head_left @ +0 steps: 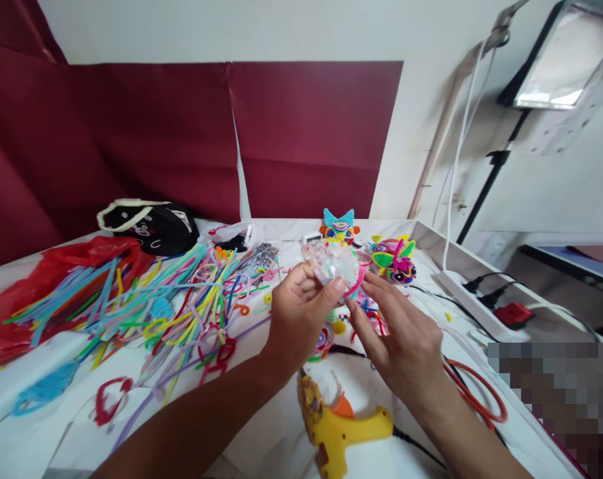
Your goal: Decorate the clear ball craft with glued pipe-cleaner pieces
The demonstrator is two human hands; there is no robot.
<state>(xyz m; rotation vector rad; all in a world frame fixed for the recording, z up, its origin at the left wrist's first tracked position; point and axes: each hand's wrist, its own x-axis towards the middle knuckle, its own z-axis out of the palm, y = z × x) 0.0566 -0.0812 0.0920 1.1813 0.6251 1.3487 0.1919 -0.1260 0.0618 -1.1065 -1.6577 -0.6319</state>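
We are seeing both hands working above the white table (271, 426), near the middle of the view. The left hand (298, 309) is gripping a whitish, speckled piece (328, 261); its thumb is pressing on the near face while its fingers are curling behind. The piece is sitting raised between the two hands, and a pink and green edge is showing along its right side. The right hand (405, 339) is reaching to that edge with thumb and fingers; we are unable to tell whether it is pinching the edge or only touching it.

Below the hands, we are noting a yellow glue gun (354, 429) lying on the table, its black cord running off to the right. Just behind the piece, a blue-eared figure (338, 223) is standing, and a multicoloured figure (398, 264) is resting to its right. To the left, we are recording a loose heap of coloured pipe cleaners (181, 293), some of them lying on a red plastic bag (2, 326). A black bag (169, 226) with pale handles is lying behind them. On the right, we are observing a white power strip (473, 299) holding several plugs, one of them red.
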